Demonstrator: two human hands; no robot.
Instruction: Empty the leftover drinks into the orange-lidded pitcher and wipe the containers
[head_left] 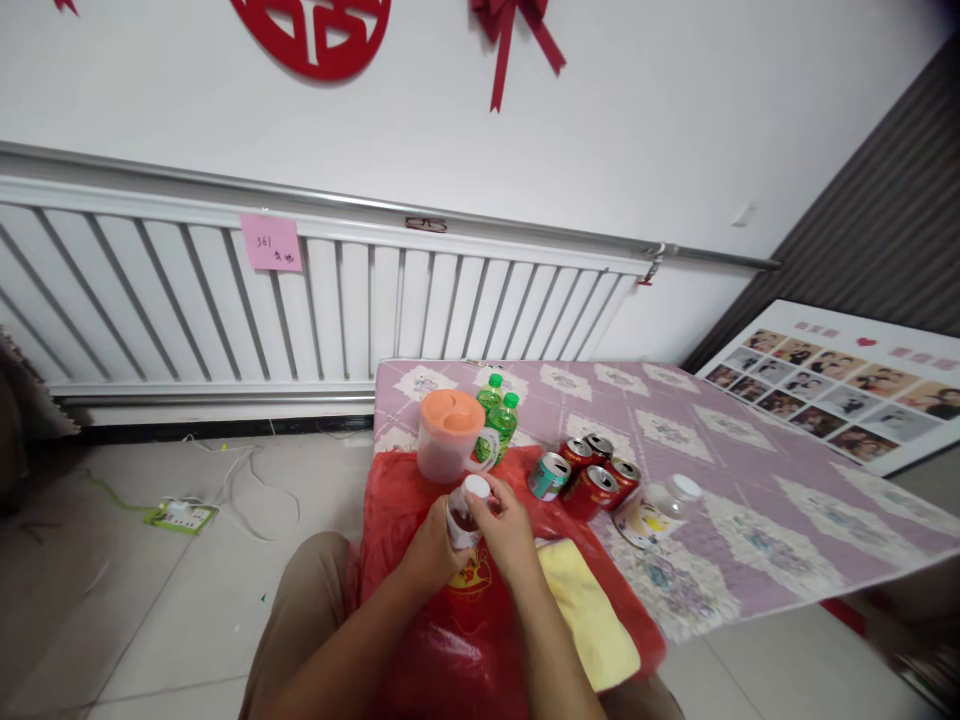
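My left hand (435, 548) is wrapped round the body of a small clear bottle (461, 528) with dark contents and a white cap. On the cap's side, the fingers of my right hand (504, 520) are closed at the white cap (477, 487). The bottle stands nearly upright above a red plastic sheet (420, 660). Just behind it is a frosted pitcher (441, 452) with an orange lid (452, 413). A folded yellow cloth (589, 615) lies right of my right forearm.
Two green bottles (504, 425) stand behind the pitcher. Several cans, among them a teal can (550, 477) and a red can (590, 492), are grouped to the right, near a clear jar (660, 510). A patterned tablecloth (750, 500) extends right; a power strip (180, 516) lies on the floor.
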